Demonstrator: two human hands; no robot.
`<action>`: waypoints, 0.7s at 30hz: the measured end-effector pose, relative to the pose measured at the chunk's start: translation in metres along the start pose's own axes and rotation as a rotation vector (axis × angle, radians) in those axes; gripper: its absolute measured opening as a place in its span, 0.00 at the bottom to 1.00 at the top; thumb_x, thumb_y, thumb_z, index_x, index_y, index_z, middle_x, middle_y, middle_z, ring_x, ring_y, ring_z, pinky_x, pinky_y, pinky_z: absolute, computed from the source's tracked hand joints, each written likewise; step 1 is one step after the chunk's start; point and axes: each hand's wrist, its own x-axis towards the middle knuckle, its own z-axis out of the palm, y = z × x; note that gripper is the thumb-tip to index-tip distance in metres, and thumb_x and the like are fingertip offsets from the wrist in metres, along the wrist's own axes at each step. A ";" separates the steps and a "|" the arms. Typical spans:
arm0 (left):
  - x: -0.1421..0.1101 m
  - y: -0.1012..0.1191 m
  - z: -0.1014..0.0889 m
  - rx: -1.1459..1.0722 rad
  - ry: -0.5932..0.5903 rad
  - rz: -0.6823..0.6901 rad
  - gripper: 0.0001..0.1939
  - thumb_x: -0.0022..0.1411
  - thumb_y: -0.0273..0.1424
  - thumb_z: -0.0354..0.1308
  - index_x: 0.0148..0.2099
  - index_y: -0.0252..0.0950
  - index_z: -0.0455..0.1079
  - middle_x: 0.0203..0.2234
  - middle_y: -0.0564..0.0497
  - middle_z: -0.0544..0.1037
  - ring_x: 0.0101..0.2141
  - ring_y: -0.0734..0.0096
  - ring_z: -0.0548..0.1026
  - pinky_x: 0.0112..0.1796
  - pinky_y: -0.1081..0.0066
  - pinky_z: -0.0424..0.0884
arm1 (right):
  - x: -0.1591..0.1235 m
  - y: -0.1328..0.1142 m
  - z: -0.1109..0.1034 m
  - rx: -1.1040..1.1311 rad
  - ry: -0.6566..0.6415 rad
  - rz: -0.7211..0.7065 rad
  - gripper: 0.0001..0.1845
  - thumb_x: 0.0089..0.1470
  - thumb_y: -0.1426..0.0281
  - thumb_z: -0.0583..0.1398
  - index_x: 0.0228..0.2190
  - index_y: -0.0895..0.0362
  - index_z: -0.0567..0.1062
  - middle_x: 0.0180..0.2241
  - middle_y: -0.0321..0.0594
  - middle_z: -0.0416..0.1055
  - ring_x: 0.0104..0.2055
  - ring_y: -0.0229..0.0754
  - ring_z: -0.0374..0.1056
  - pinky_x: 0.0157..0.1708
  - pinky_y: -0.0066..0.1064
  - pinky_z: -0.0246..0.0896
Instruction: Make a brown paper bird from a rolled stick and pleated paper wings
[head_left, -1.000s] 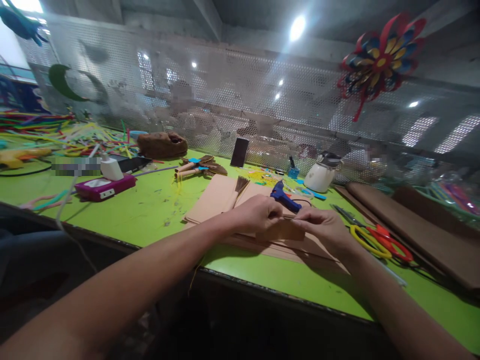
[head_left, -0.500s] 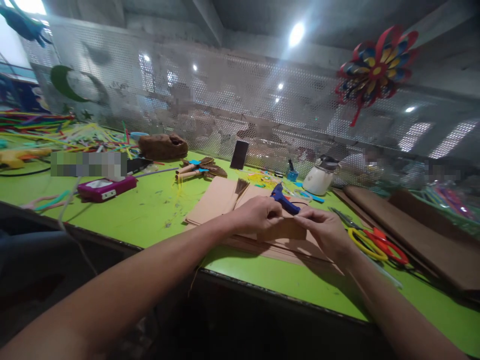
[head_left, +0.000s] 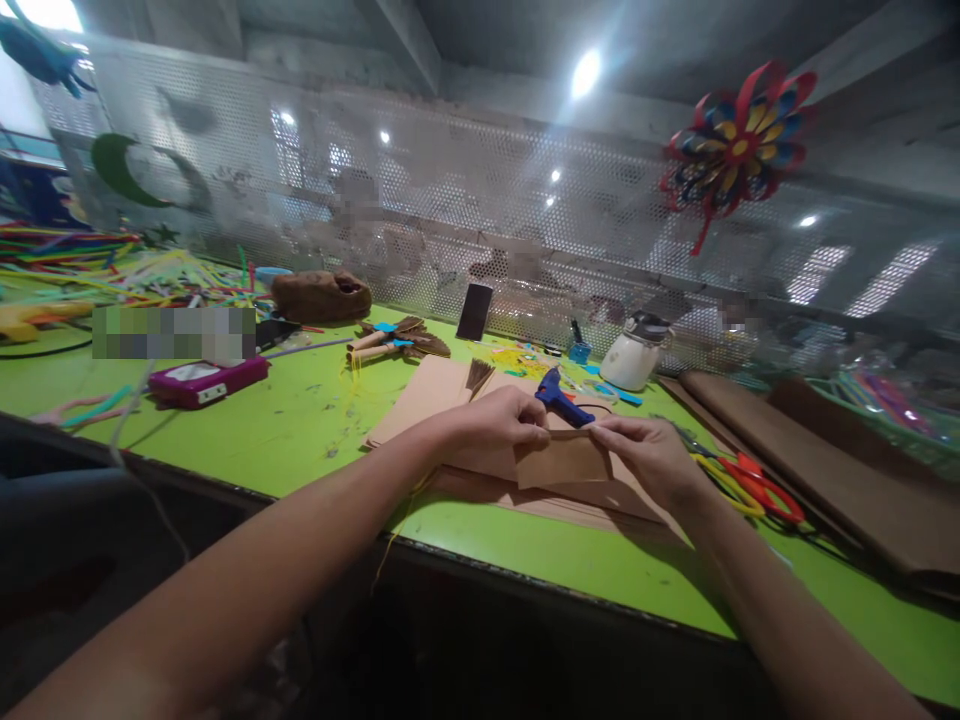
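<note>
A small piece of brown paper point(head_left: 566, 462) is stretched between my two hands. My left hand point(head_left: 504, 420) pinches its upper left corner, and my right hand point(head_left: 651, 452) pinches the upper right corner. Beneath it lies a stack of brown paper sheets point(head_left: 427, 395) near the table edge. Just beyond my fingers a blue glue gun point(head_left: 561, 398) rests on the stack. A brush-like bundle with dark bristles point(head_left: 478, 377) lies beside my left hand, its lower part hidden. Scissors with yellow and red handles point(head_left: 761, 488) lie right of my right wrist.
On the green table point(head_left: 300, 410) are a purple power strip point(head_left: 210, 382), brown bundles with blue ties point(head_left: 394, 338), a phone point(head_left: 475, 311) and a white jar point(head_left: 634, 358). Folded brown paper point(head_left: 817, 470) fills the right side. A perforated metal screen point(head_left: 450, 190) stands behind.
My left hand has shifted slightly away from the paper's face, so more of the small brown piece shows. The whole view has moved a little. Both hands still pinch the paper.
</note>
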 end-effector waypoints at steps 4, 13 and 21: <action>-0.004 0.004 -0.002 0.073 0.000 -0.057 0.10 0.53 0.33 0.52 0.26 0.32 0.69 0.17 0.55 0.67 0.20 0.78 0.62 0.23 0.76 0.55 | 0.003 0.008 -0.004 0.007 -0.026 0.023 0.13 0.42 0.62 0.66 0.27 0.60 0.79 0.24 0.37 0.70 0.28 0.37 0.62 0.30 0.30 0.57; 0.002 -0.003 -0.002 0.049 -0.060 -0.015 0.08 0.55 0.30 0.51 0.29 0.32 0.68 0.19 0.54 0.69 0.22 0.78 0.64 0.26 0.77 0.58 | 0.006 0.012 -0.010 0.031 -0.001 0.063 0.15 0.41 0.60 0.66 0.24 0.61 0.77 0.21 0.36 0.70 0.24 0.36 0.62 0.26 0.28 0.56; -0.003 0.008 -0.007 -0.178 -0.028 -0.011 0.06 0.58 0.26 0.50 0.32 0.32 0.67 0.22 0.55 0.67 0.25 0.77 0.66 0.30 0.75 0.62 | 0.001 -0.012 -0.008 0.313 0.026 0.079 0.18 0.42 0.59 0.65 0.36 0.56 0.78 0.32 0.43 0.76 0.31 0.43 0.70 0.31 0.33 0.64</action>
